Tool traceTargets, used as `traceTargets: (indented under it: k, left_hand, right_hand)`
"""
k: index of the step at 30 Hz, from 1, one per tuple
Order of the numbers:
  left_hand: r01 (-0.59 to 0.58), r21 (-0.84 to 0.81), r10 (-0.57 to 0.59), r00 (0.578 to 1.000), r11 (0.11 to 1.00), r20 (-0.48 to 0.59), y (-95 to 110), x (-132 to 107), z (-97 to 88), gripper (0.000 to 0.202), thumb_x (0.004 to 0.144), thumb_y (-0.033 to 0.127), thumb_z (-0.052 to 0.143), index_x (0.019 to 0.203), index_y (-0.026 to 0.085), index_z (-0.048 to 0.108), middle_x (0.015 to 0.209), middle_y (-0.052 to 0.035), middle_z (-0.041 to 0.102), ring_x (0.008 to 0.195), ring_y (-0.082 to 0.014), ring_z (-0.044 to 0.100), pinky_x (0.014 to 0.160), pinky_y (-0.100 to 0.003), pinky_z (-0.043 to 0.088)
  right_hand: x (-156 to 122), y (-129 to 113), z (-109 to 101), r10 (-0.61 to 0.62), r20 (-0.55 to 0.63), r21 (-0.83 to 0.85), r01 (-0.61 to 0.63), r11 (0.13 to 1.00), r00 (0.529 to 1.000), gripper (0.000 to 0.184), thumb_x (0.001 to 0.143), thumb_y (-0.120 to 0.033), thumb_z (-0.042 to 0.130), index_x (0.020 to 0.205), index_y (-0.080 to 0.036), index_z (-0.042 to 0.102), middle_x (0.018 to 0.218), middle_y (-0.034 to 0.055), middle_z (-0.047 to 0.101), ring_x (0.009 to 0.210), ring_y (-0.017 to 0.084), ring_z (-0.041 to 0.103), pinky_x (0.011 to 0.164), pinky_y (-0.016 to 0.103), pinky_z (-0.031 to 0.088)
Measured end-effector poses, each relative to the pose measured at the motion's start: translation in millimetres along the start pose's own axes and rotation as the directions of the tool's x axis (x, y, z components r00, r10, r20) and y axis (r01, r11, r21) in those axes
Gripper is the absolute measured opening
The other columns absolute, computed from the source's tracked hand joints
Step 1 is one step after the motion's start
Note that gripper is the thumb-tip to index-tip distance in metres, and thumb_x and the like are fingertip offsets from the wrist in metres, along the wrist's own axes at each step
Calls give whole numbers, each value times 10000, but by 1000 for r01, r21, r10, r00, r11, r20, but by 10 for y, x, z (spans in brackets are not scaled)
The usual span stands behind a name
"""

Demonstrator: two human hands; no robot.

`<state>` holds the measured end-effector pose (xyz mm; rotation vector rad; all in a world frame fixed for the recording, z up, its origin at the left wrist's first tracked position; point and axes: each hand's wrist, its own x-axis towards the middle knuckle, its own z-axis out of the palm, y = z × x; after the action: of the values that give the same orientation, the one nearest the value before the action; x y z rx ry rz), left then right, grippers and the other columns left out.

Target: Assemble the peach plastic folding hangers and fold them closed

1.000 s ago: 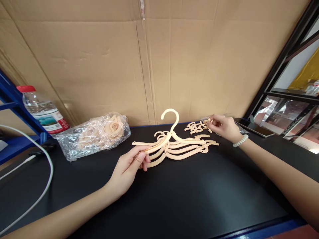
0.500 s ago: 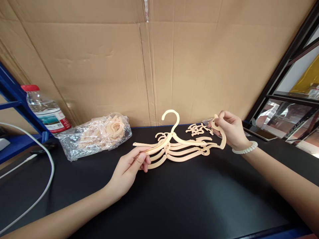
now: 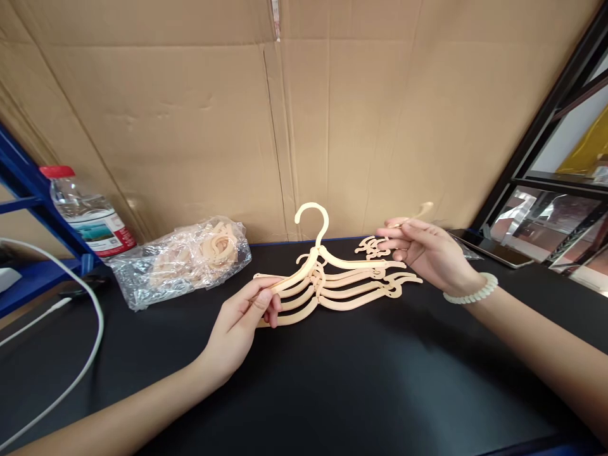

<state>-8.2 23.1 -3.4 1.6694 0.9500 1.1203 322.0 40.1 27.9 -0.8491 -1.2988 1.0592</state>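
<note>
My left hand (image 3: 244,323) is closed on one arm of a beige plastic clothes hanger (image 3: 312,212), whose hook points upward. Beneath and behind it several similar hangers (image 3: 349,304) lie stacked on the black table. To the right my right hand (image 3: 425,244) is raised, its fingers pinching a curved beige hanger arm (image 3: 422,209) that is smeared by motion. Small beige hook-shaped parts (image 3: 373,246) lie between that hand and the stack, partly hidden by the fingers.
At the left a clear plastic bag (image 3: 185,256) full of beige parts lies near a red-capped bottle (image 3: 97,218). A white cable (image 3: 97,316) curves over the black table (image 3: 304,392). A phone (image 3: 494,249) lies at the right by a dark shelf frame (image 3: 506,180). Cardboard (image 3: 199,126) stands behind.
My right hand has turned, swinging the curved hanger arm up from hanging downward and away from the stack. The hanger in my left hand has shifted slightly left.
</note>
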Motion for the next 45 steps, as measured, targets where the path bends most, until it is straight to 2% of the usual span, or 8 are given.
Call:
traceTargets:
  k: [4, 12, 16, 20, 25, 30, 36, 45]
  left_hand:
    - [1, 2, -1, 1000, 1000, -14, 5, 9, 0, 256, 940, 378, 519, 1055, 173, 621, 727, 13, 561, 593, -115, 526, 593, -245, 466]
    - [-12, 47, 12, 1000, 999, -3, -4, -4, -14, 245, 950, 380, 493, 992, 191, 643, 768, 3, 558, 603, -114, 528, 598, -239, 466]
    - [-6, 50, 7, 1000, 999, -11, -15, 3, -16, 247, 940, 390, 506, 984, 194, 650, 776, -4, 562, 607, -120, 525, 595, -242, 481]
    - [-2, 44, 4, 999, 999, -33, -13, 13, -19, 243, 926, 396, 524, 981, 194, 648, 752, 1, 558, 600, -124, 522, 591, -245, 487]
    - [11, 38, -9, 998, 999, -59, -6, 8, -20, 238, 922, 387, 524, 989, 201, 656, 732, 6, 563, 587, -123, 533, 584, -244, 492]
    - [-2, 53, 5, 998, 999, -62, -27, 12, -30, 236, 919, 389, 535, 985, 206, 669, 737, -3, 580, 583, -128, 545, 574, -249, 493]
    - [5, 28, -4, 999, 1000, -50, -65, 33, -35, 207, 912, 386, 559, 976, 221, 667, 723, 4, 587, 572, -116, 542, 566, -231, 496]
    - [-23, 50, 25, 999, 998, -39, -73, 19, -26, 177, 919, 361, 556, 970, 224, 656, 725, 6, 594, 577, -115, 559, 580, -227, 513]
  right_hand:
    - [-12, -52, -1, -105, -131, -22, 103, 994, 986, 259, 772, -326, 762, 998, -282, 644, 1051, 27, 703, 1045, 237, 644, 614, 284, 518]
    - [-40, 40, 109, 42, -21, -12, -42, 999, 999, 208, 919, -397, 569, 814, -218, 591, 566, -21, 525, 575, 158, 511, 578, 300, 469]
    - [-7, 10, -23, 188, 75, -62, -184, 981, 979, 202, 882, -370, 644, 991, -202, 618, 716, 6, 617, 701, 179, 596, 704, 344, 539]
    - [-44, -28, -114, 240, 127, -106, -228, 968, 962, 210, 828, -378, 732, 861, -180, 671, 915, 50, 637, 896, 182, 615, 884, 342, 541]
    - [-133, 17, -135, 368, 202, 11, -378, 926, 908, 180, 821, -338, 749, 830, -197, 637, 828, 19, 626, 871, 184, 650, 878, 375, 555]
    - [-154, 7, -143, 479, 274, 107, -522, 846, 834, 170, 856, -340, 695, 893, -199, 609, 1043, 120, 703, 1118, 301, 639, 882, 387, 557]
    - [-153, -31, -135, 551, 304, 119, -605, 787, 777, 124, 887, -293, 653, 868, -189, 588, 933, 123, 739, 962, 250, 711, 793, 314, 584]
    - [-144, 1, -153, 524, 336, 101, -584, 806, 782, 142, 872, -278, 689, 823, -179, 601, 892, 87, 724, 944, 232, 710, 873, 361, 569]
